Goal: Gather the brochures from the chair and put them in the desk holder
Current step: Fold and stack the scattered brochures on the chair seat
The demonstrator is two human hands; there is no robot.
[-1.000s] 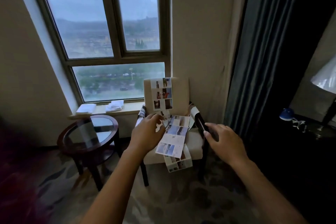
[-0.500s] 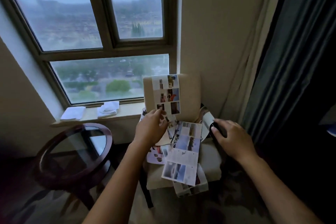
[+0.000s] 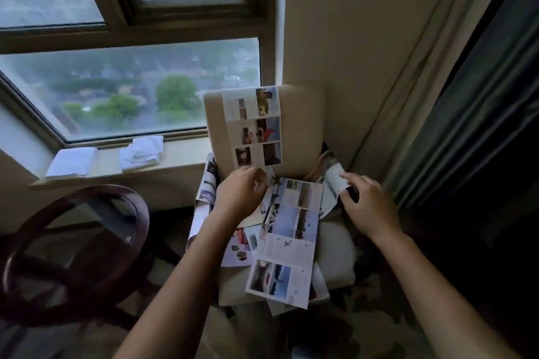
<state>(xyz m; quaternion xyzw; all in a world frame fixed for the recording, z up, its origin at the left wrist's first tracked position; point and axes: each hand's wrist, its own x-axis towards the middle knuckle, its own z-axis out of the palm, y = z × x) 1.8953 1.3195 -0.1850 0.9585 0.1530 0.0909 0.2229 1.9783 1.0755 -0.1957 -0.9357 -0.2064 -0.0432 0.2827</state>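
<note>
My left hand (image 3: 242, 195) pinches the foot of the brochure (image 3: 252, 125) propped at the chair's (image 3: 303, 125) 12 o'clock, my right hand (image 3: 367, 202) pinches a second brochure (image 3: 332, 181) at 2, and a long brochure (image 3: 291, 242) sprawls mid-seat.

Brochures (image 3: 288, 242) all over cream chair (image 3: 303, 125)

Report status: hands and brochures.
Left hand at tall photo-printed brochure on beige chair back, grip unclear. Right hand pinches white folded brochure. Nothing in the way.

Chair (image 3: 335, 259) hemmed: round table (image 3: 143, 221) left, curtain (image 3: 466, 125) right; front approach open.
</note>
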